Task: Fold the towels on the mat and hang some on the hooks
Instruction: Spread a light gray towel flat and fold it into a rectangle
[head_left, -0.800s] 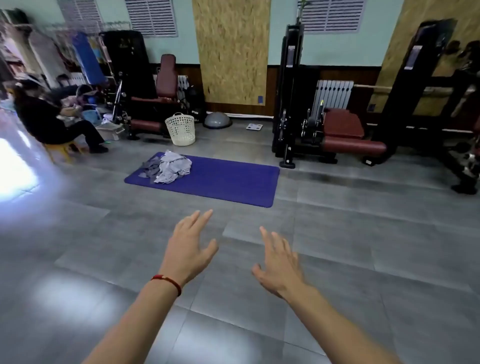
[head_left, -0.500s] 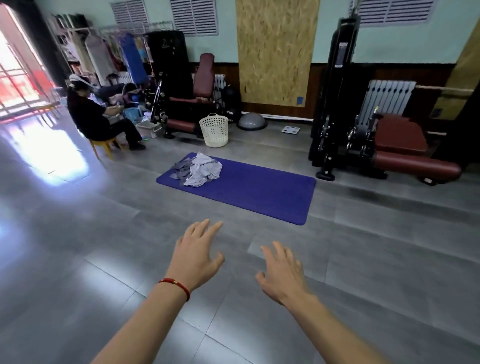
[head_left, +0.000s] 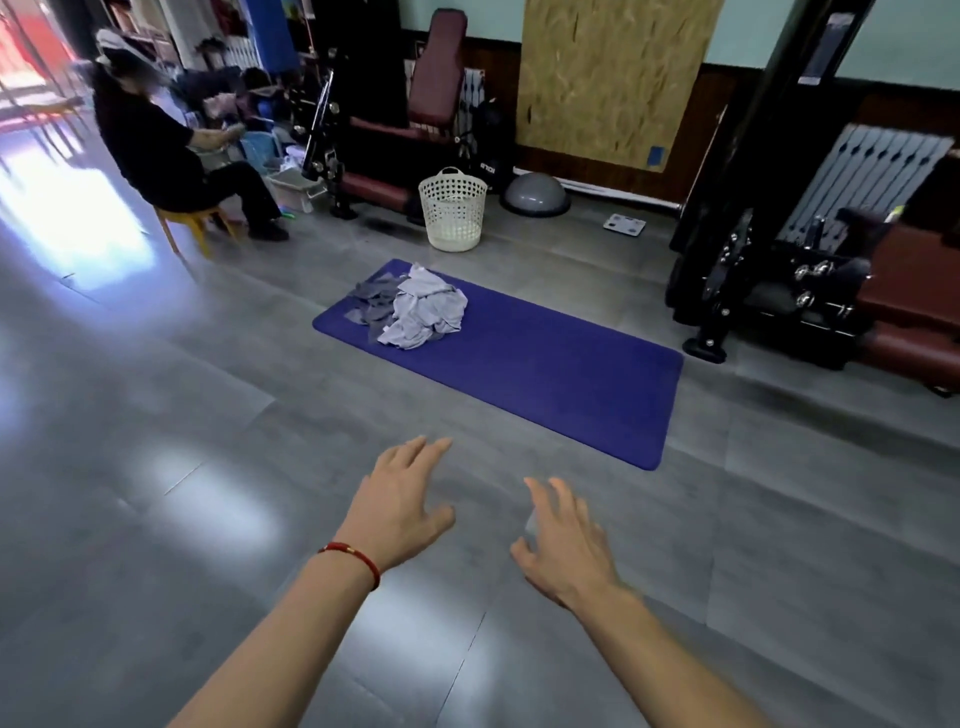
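Head view, left hand (head_left: 397, 512) and right hand (head_left: 563, 540) fingers spread, seemingly empty, above floor (head_left: 156, 519)

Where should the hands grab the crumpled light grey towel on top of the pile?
Probably pinch the raised folds of the light grey towel, coming from the near side of the purple mat. It lies uppermost, over the darker grey towels, so it should lift free. Both the left hand and right hand are empty.

Both arms stretched forward — left grip (head_left: 400, 506) and right grip (head_left: 563, 540) palms down, fingers spread, holding nothing
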